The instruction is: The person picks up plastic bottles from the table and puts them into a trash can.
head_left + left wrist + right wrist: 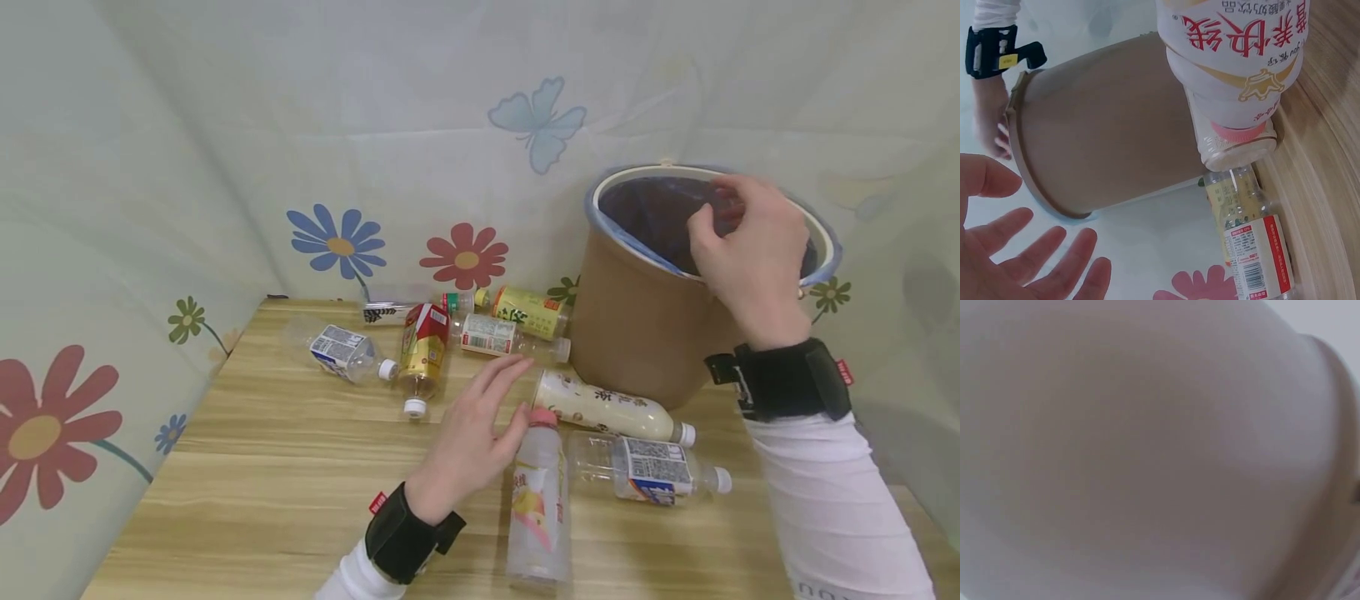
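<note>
My right hand is over the mouth of a brown trash bin with a dark liner, fingers loosely bent and nothing visible in them. The right wrist view is filled by the blurred bin wall. My left hand hovers above the table with spread, relaxed fingers and holds nothing. Just right of its fingers is a milky drink bottle with a pink cap, its cap end toward the back. In the left wrist view this bottle looms close, apart from the hand.
Beside the bin lie a cream-coloured bottle and a clear labelled bottle. Farther back are a red-and-gold bottle, a clear bottle, a bottle with a white label and a yellow-labelled bottle. A flowered curtain hangs behind.
</note>
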